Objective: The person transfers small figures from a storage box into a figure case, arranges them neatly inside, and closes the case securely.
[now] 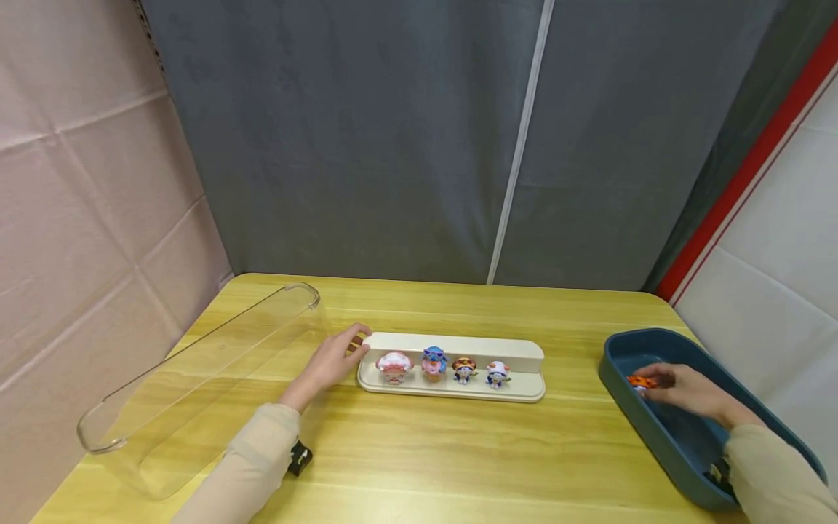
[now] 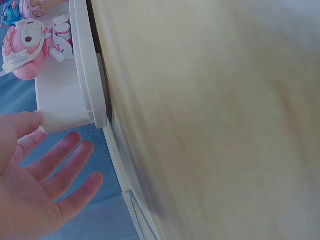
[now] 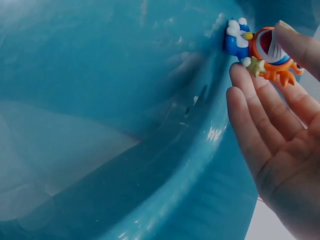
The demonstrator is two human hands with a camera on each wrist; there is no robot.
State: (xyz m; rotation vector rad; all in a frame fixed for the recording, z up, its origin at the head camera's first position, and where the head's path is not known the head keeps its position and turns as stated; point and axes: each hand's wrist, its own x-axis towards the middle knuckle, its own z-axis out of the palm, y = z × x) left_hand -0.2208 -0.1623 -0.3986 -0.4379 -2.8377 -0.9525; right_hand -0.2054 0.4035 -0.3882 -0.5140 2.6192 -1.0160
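In the head view, a white display stand (image 1: 468, 347) sits mid-table with a row of several small figurines on its lower step. A pink-and-white figurine (image 1: 395, 368) is leftmost, then a blue-capped one (image 1: 433, 363). My left hand (image 1: 334, 359) is at the stand's left end; in the left wrist view its thumb (image 2: 24, 121) touches the corner and the other fingers are spread. Over the blue bin (image 1: 644, 340), my right hand (image 1: 689, 394) pinches a blue-and-white figurine (image 3: 239, 42) with an orange crab-shaped hood between thumb and fingers. The figurine holds a yellow star.
On the left of the table lies a long clear plastic cover (image 1: 216, 364), slanting away from me. The yellow wood-grain table (image 1: 419, 451) ends at a grey curtain (image 1: 366, 145). Pale cloth walls stand at both sides.
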